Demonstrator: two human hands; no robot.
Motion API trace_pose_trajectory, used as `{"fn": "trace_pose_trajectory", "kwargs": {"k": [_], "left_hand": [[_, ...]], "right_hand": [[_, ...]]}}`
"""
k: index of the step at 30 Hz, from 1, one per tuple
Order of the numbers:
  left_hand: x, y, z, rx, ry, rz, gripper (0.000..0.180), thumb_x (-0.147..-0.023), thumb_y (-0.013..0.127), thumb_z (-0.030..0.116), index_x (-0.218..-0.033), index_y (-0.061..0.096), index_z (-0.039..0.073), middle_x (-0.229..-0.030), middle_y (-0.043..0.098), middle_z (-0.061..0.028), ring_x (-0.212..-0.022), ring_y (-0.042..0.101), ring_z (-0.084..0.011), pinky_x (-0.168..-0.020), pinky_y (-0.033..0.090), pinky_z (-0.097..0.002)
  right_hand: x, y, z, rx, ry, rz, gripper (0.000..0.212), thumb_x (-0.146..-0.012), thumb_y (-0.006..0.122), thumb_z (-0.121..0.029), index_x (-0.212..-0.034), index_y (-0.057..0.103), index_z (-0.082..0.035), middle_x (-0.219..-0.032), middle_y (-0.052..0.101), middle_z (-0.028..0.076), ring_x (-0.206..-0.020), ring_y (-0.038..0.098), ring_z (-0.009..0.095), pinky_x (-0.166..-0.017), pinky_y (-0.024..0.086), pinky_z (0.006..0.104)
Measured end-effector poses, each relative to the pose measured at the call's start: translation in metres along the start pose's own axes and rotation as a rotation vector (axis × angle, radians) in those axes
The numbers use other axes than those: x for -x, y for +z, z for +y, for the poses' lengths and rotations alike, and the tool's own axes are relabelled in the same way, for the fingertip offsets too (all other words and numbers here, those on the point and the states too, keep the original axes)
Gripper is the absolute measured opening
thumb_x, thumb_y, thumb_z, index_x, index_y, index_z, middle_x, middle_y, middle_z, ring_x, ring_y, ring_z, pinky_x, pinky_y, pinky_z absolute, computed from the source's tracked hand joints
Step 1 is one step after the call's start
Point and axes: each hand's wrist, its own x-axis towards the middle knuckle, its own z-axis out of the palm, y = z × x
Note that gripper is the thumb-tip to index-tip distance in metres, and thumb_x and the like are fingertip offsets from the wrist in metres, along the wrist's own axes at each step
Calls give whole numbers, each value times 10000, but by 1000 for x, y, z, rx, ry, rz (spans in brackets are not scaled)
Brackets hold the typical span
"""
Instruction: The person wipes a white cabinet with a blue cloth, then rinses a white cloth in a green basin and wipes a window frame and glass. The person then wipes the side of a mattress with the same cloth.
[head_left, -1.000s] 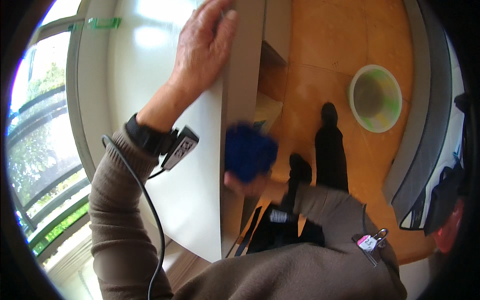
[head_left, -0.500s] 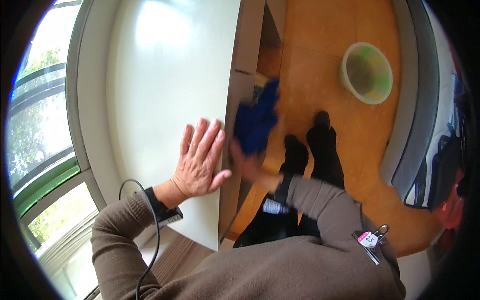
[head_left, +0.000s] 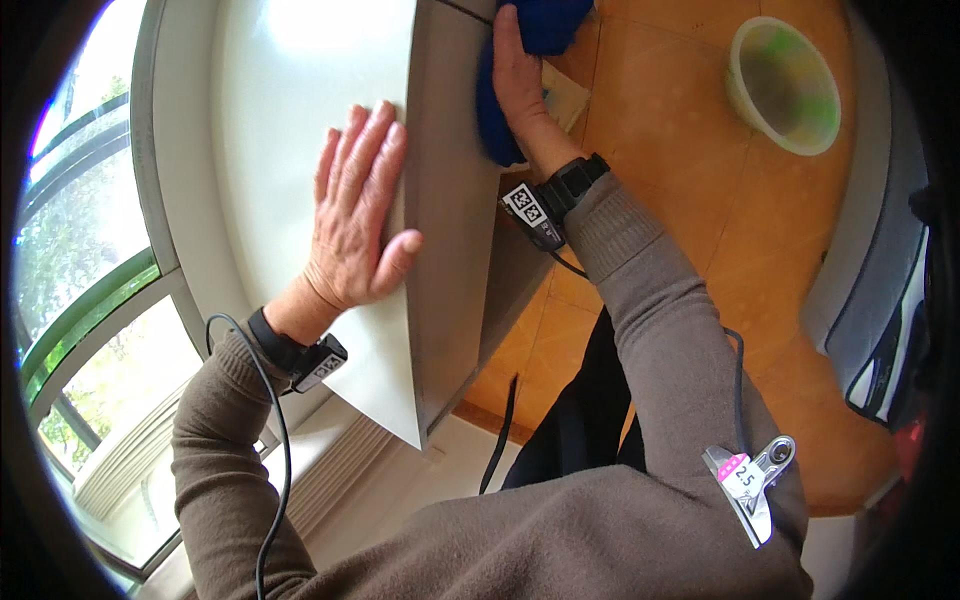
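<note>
My left hand [head_left: 360, 215] lies flat on the white top of the cabinet [head_left: 275, 150], close to its right edge, fingers stretched out and thumb apart. At the cabinet's front face [head_left: 450, 170], my right hand [head_left: 517, 80] holds a bunched blue cloth [head_left: 490, 115]. The cloth shows on both sides of the hand, and part of it runs out of the top of the picture. Most of the right fingers are hidden by the hand and the cloth.
A pale bowl-shaped tub [head_left: 785, 85] stands on the orange tiled floor [head_left: 680, 140] at the right. Windows [head_left: 85, 200] line the left side. A grey padded edge [head_left: 870, 230] runs along the far right. Dark cables hang by both arms.
My right hand has carried the blue cloth forward along the cabinet front. My left hand has slid forward on the top, and the whole view has shifted.
</note>
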Motion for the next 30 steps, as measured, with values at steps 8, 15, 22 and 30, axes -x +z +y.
{"fn": "trace_pose_trajectory", "kwargs": {"k": [8,15,22,30], "left_hand": [[4,4,-14,-9,27,109,795,-987,263,616,-1543,331,52,-1613,285,-170,-1517,212,-328,-1230,112,-484],[8,6,-22,12,121,173,700,-1006,279,517,-1538,351,67,-1606,311,-157,-1507,239,-327,-1224,144,-460],[22,4,-37,62,212,242,568,-1029,434,375,-1522,379,97,-1567,359,-200,-1440,320,-424,-1189,235,-484],[54,21,-51,91,-38,264,505,-1040,437,301,-1454,437,10,-1490,446,-227,-1385,423,-370,-1143,336,-452]], "right_hand": [[277,-57,-185,-749,186,-403,872,-909,605,-541,-1565,227,-109,-1570,281,204,-1482,218,372,-1218,137,526],[291,-44,-173,-771,492,-554,762,-940,573,-459,-1557,244,-156,-1549,316,198,-1401,296,358,-1143,210,526],[76,30,-59,139,434,-457,384,-1045,413,-158,-1387,471,7,-1154,619,308,-1092,620,399,-827,528,497],[382,-3,-230,-563,645,-560,416,-1050,477,-272,-1393,486,-38,-1343,542,196,-1205,535,334,-1015,427,420]]}}
